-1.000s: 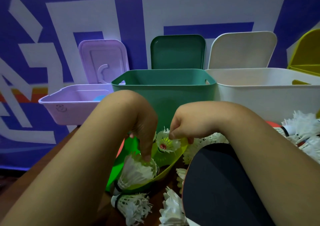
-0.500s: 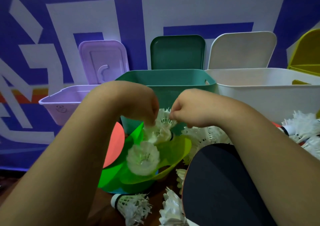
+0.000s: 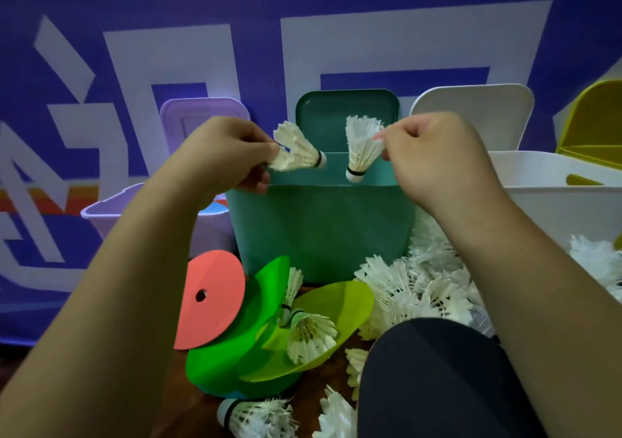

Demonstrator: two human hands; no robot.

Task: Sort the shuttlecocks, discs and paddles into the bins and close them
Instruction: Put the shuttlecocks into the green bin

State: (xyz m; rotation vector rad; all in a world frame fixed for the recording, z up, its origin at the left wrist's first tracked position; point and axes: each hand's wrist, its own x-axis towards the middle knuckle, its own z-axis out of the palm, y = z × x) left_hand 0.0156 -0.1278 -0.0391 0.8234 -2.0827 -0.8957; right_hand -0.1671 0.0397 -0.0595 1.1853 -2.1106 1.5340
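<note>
Head view: my left grip (image 3: 232, 155) pinches the left shuttlecock (image 3: 296, 150) and my right grip (image 3: 434, 155) the right shuttlecock (image 3: 361, 145) by their feathers over the open green bin (image 3: 319, 229) at the worktop's far edge; next, I should release both inside.

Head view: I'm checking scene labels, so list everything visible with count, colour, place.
Held shuttlecocks: two, white, above the green bin.
Green bin: one, teal, centre, lid open.
Lilac bin: one, lilac, left, lid open.
White bin: one, white, right, lid open.
Yellow bin: one, yellow, far right edge.
Discs: at least three, red, green, yellow-green, before the green bin.
Loose shuttlecocks: many, white, on and around the discs.
Paddle: one, black, bottom right.
Left hand: pinch grip on one held shuttlecock.
Right hand: pinch grip on the other.
</note>
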